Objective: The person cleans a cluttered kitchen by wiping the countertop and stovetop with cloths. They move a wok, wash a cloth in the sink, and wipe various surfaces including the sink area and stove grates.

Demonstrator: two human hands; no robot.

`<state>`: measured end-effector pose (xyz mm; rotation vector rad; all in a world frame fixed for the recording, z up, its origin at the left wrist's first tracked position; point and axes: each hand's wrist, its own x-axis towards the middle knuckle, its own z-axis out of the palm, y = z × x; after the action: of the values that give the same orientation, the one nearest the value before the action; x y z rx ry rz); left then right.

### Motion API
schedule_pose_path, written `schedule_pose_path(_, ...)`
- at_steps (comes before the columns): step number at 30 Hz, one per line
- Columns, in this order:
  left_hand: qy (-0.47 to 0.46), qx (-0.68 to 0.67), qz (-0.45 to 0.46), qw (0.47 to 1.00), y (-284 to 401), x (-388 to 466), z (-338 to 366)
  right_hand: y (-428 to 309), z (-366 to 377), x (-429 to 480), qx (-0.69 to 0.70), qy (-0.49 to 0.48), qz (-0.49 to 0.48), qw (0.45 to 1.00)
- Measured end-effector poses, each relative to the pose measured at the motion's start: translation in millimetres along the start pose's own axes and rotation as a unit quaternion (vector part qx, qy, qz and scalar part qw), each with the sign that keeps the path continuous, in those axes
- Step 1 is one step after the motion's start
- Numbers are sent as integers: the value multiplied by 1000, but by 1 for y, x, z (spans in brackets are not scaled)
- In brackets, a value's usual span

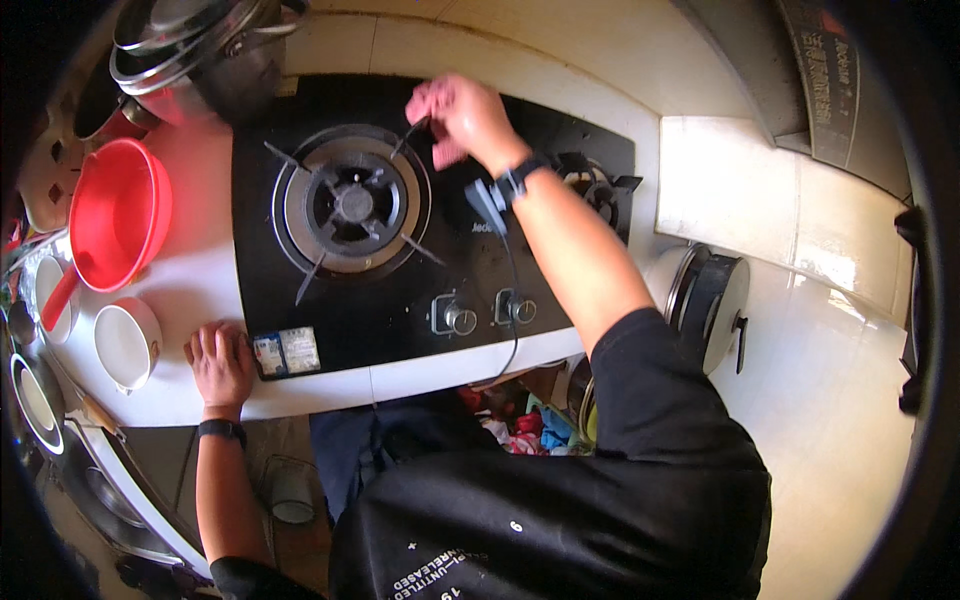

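Note:
My right hand (465, 120) reaches over the back of a black glass gas hob (375, 315), its fingers at the upper right prong of the pan support around the large burner (352, 202). Motion blur hides whether the fingers grip that prong. My left hand (220, 364) rests palm down on the white counter (202, 277), just left of the hob's front corner, and holds nothing. A strap with a small grey device (487, 199) and a cable sits at my right wrist. Two control knobs (457, 319) are at the hob's front.
A red plastic dipper (120, 217) and a white bowl (126, 343) stand on the counter at left. Stacked metal pots (180, 75) stand at the back left. A smaller burner (600, 195) lies beyond my right forearm, near lidded cookware (712, 307).

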<state>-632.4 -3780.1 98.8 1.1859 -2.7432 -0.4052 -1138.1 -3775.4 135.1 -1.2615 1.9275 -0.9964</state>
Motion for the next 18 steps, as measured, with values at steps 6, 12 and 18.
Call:
schedule_pose_path(6,-21,12,-5,1000,-1,1,1,-17,-12,-62,95,-48,119,987)
schedule_pose_path(12,-3,7,1,1000,0,2,0,-20,-28,-154,-198,-136,-161,957)
schedule_pose_path(18,-8,21,2,1000,-5,-1,4,25,-52,-22,15,-58,109,992)
